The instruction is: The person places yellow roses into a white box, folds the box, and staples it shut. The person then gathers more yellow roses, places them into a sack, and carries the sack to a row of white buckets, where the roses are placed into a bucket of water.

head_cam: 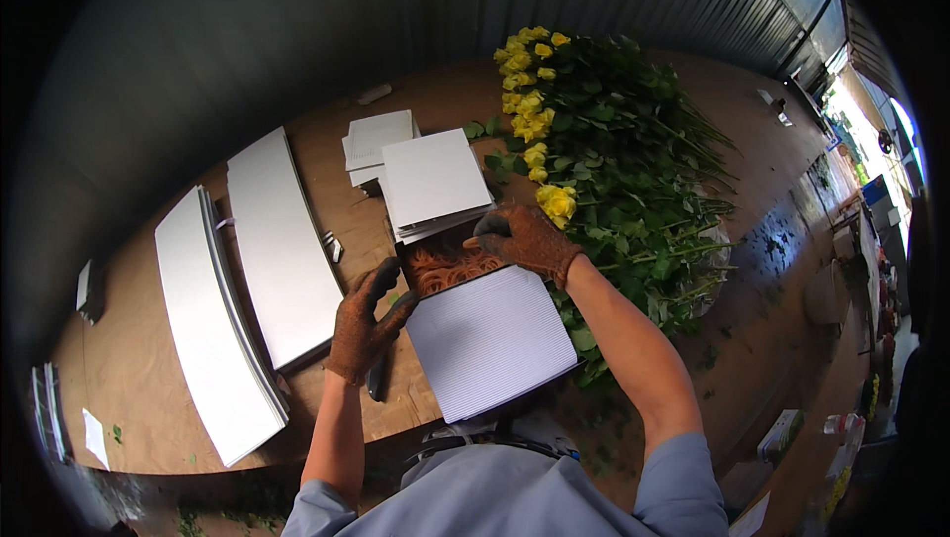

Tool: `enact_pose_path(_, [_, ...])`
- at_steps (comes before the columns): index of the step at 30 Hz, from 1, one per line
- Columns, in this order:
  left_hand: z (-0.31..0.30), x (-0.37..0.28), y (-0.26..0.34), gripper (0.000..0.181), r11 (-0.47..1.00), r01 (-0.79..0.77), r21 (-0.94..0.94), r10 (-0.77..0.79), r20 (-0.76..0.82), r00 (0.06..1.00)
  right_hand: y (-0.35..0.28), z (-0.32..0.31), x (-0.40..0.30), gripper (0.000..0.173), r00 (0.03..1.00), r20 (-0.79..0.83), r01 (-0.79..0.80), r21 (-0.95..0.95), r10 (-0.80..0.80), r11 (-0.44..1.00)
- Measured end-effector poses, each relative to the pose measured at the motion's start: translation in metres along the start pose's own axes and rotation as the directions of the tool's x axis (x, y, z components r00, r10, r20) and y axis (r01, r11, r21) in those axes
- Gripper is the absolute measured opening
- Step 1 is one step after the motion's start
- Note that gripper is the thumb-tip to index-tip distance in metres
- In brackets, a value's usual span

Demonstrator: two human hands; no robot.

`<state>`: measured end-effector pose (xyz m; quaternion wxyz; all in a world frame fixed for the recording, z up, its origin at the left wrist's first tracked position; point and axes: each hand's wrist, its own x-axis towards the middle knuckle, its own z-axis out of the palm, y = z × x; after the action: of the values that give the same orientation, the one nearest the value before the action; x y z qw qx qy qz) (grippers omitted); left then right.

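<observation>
My left hand (371,318), in a brown and black work glove, has its fingers apart beside an open container of orange rubber bands (453,267). The gloved right hand (525,240) is over the container's right side; its thumb and fingers are close together, and whether they grip anything is unclear. A ribbed white sheet (493,344) lies nearest my body, below the bands. Beyond them sits a stack of square white cards (434,179). Yellow roses (556,204) with long leafy stems are heaped to the right, by my right hand. A dark-handled tool (378,379) lies partly hidden under my left wrist.
Two stacks of long white cardboard sheets (211,329) (286,247) lie at left on the wooden table (133,388). Smaller printed cards (378,139) lie behind the square ones. A corrugated metal wall (445,2) rises beyond the table. Loose leaves and a paper scrap (95,438) are scattered about.
</observation>
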<state>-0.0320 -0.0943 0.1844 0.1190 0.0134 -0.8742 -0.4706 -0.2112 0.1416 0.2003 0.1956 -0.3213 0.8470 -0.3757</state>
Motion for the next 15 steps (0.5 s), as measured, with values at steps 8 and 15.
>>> enact_pose_path(8, [0.087, 0.020, 0.083, 0.073, 0.993, -0.093, 0.076, 0.087, 0.084, 0.993, 0.025, -0.024, -0.045, 0.024, 0.977, -0.081, 0.210, 0.203, -0.197, 0.956])
enact_pose_path(15, [0.181, 0.021, 0.139, 0.074, 0.956, -0.060, 0.286, 0.037, 0.083, 0.996, 0.064, -0.070, -0.110, 0.031, 0.986, -0.112, 0.154, 0.333, -0.123, 0.930])
